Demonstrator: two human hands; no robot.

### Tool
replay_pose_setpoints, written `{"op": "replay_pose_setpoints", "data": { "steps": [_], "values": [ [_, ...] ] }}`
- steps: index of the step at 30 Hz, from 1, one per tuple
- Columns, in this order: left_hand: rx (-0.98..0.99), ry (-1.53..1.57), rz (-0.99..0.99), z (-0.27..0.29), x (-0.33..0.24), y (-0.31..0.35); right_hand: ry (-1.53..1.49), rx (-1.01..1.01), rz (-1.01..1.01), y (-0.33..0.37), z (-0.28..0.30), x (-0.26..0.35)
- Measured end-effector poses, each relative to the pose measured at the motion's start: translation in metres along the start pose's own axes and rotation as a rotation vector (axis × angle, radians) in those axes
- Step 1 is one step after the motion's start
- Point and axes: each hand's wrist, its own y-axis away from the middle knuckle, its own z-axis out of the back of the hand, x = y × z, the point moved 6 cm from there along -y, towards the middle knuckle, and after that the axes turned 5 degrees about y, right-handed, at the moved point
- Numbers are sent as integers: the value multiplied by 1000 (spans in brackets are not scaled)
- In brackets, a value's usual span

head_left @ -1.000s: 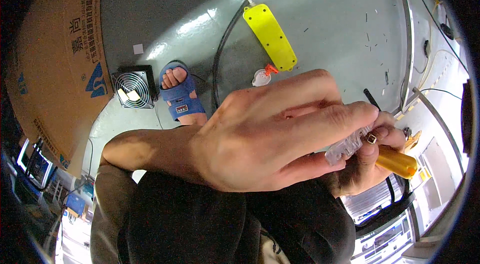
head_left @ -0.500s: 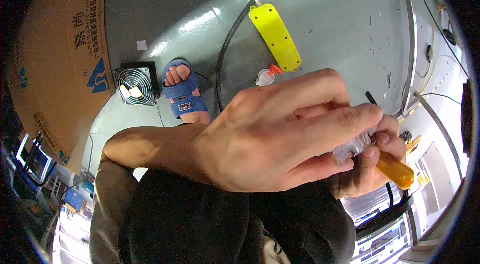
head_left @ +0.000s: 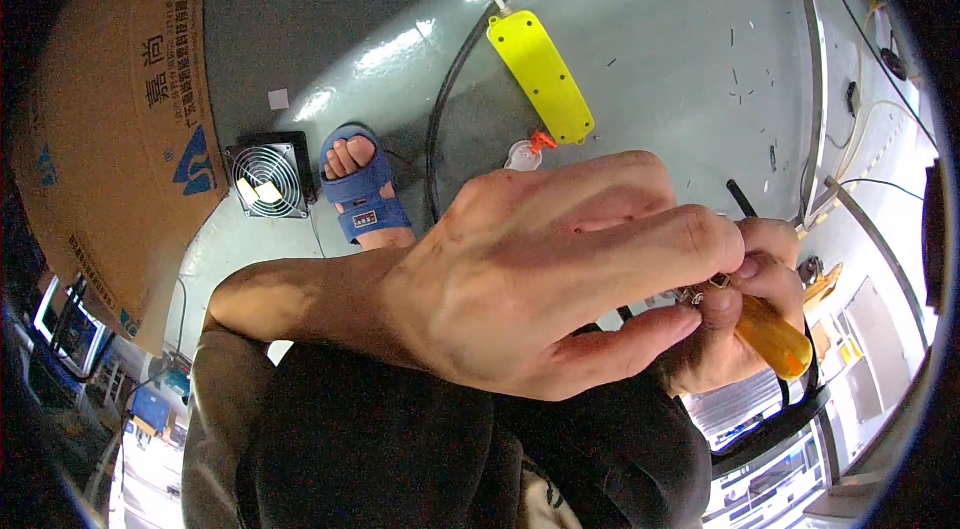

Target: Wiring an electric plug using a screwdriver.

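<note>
Beside the rounded amber plastic handle it cradles, the right hand pinches a small square metal piece — seemingly to steady it — while the left hand curls close, its grip hidden from me.

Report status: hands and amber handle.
Right hand gripping amber handle. Small metal piece showing between hands. Left hand close by, blocking part of view.

The upper-right floor left passage between yellow power strip and grey bar, the left hand blocking the centre.
</note>
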Motion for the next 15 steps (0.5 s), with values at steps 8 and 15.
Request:
{"op": "replay_pose_setpoints", "data": {
  "steps": [8,15],
  "values": [
    [82,-45,-34,1,0,1,3,196,86,-6,-2,10],
    [108,32,7,2,1,-4,-23,339,89,-10,-3,9]
  ]
}}
